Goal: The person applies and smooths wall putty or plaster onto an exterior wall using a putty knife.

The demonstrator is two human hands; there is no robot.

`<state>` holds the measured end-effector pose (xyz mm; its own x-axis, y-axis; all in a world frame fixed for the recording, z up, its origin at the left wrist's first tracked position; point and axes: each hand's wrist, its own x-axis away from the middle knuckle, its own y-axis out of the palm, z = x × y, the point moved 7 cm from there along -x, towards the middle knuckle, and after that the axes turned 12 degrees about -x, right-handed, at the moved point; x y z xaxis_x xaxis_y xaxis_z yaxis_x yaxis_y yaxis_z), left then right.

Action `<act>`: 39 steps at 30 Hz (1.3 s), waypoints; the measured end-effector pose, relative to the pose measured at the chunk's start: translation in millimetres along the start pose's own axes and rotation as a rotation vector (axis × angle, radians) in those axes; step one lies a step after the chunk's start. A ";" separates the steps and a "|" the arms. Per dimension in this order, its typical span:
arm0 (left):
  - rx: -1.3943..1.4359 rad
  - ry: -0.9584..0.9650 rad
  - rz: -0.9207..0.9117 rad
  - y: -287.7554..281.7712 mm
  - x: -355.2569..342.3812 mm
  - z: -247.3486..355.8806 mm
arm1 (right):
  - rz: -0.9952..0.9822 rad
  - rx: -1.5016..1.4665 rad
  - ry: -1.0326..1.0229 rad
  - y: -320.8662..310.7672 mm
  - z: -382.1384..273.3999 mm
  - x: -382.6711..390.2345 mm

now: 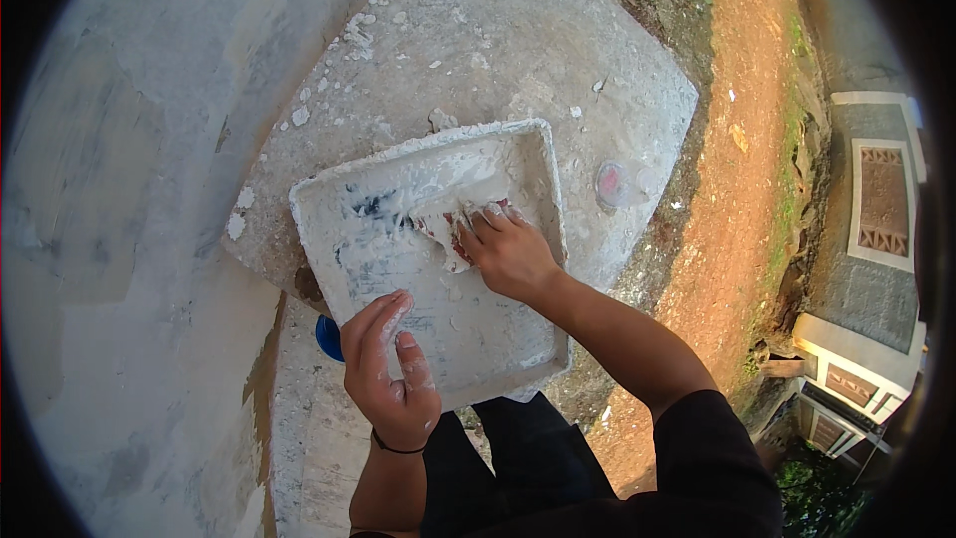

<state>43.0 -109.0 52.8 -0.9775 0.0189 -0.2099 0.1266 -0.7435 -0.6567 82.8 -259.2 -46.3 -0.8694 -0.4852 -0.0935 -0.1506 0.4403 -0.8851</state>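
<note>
A shallow rectangular tray (553, 189), its rim crusted white, holds a thin spread of white paste with dark patches showing through. My right hand (508, 251) reaches into its right half, fingers curled round a paste-covered scraper (443, 236). Reddish bits of the scraper show between white smears; its exact shape is partly hidden by the fingers. Over the tray's near left corner is my left hand (390, 371), white paste on its fingertips. Its thumb stands apart from the bent fingers, with nothing between them.
Beneath the tray lies a grey concrete slab (478, 50) flecked with white chips. A clear plastic cup-like item (617, 184) rests right of the tray. Something blue (329, 337) shows by its left side. A plastered wall (110, 239) runs along the left; a dirt path (732, 159) lies right.
</note>
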 end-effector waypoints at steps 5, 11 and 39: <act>0.025 -0.034 0.022 -7.6 8.9 0.3 | -0.040 -0.089 0.076 1.4 -10.7 2.4; 0.031 -0.055 0.062 -27.8 27.0 3.6 | -0.088 -0.086 0.000 -8.3 -25.1 3.2; 0.072 -0.118 0.106 -89.3 106.2 -42.3 | 0.645 -0.406 0.910 -17.6 17.4 51.1</act>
<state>-65.0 -12.4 58.5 -0.9729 -0.1375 -0.1858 0.2217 -0.7830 -0.5812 49.2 -304.9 -43.4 -0.8298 0.5571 0.0345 0.4421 0.6938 -0.5685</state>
